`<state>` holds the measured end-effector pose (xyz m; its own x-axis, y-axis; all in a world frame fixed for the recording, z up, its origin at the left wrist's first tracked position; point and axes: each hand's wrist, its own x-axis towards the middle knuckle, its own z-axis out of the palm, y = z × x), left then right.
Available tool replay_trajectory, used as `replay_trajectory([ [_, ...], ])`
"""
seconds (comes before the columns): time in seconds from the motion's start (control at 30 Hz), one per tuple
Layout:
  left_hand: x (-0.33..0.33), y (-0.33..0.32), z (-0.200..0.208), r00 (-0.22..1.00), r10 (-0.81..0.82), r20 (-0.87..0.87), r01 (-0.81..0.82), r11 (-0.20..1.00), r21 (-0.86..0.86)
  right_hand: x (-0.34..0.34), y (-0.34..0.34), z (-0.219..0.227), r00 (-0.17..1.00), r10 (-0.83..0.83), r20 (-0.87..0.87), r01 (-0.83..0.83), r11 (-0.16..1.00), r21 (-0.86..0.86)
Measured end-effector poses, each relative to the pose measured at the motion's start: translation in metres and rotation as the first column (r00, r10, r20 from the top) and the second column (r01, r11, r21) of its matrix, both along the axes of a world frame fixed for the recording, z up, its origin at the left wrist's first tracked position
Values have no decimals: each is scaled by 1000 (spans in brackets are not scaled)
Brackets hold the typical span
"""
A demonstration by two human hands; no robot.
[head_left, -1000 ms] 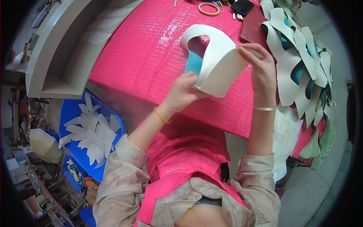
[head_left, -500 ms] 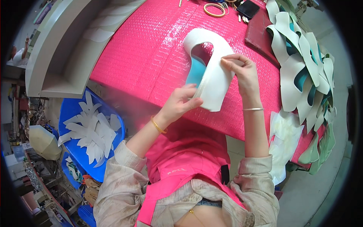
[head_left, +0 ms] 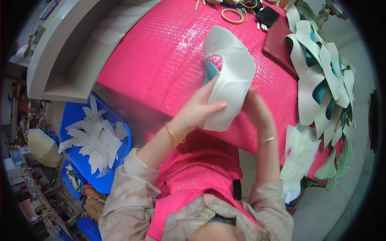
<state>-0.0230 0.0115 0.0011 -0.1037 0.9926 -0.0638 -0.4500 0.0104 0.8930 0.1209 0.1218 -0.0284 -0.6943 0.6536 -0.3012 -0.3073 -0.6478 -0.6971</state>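
A white curved shoe upper (head_left: 235, 66) with a turquoise lining is held above the pink-covered table (head_left: 157, 60). Its opening, edged with stitching, faces left. Paler flaps or overlay pieces show at its top end and on its lower part. My left hand (head_left: 199, 106) is closed on the lower left edge, thumb on the outer face and fingers hidden inside. Smeared by motion, my right hand (head_left: 258, 110) is at the lower right edge of the upper; its fingers are hard to make out.
Stacked white and turquoise uppers (head_left: 313, 80) hang over the right side, beside a dark red slab (head_left: 279, 46). A black phone (head_left: 267, 16) and a tape ring (head_left: 232, 16) lie at the back. At left are a grey curved shelf (head_left: 52, 52) and a blue basin (head_left: 76, 160) of white pieces.
The upper has turned so more of its outer face shows, with overlay flaps now visible. My left hand has slid further around its edge; my right hand has moved down along the right side.
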Motion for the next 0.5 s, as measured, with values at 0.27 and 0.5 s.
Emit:
replay_trajectory([
  [0.27, 9, -24, -14, 778, 41, -627, -127, 988, -93, -12, 40, 14, 900, -437, 10, 413, 857, 308],
  [0.5, 16, -25, -13, 813, 270, -515, -271, 960, 76, -32, 40, 31, 838, -542, 55, 500, 805, 320],
])
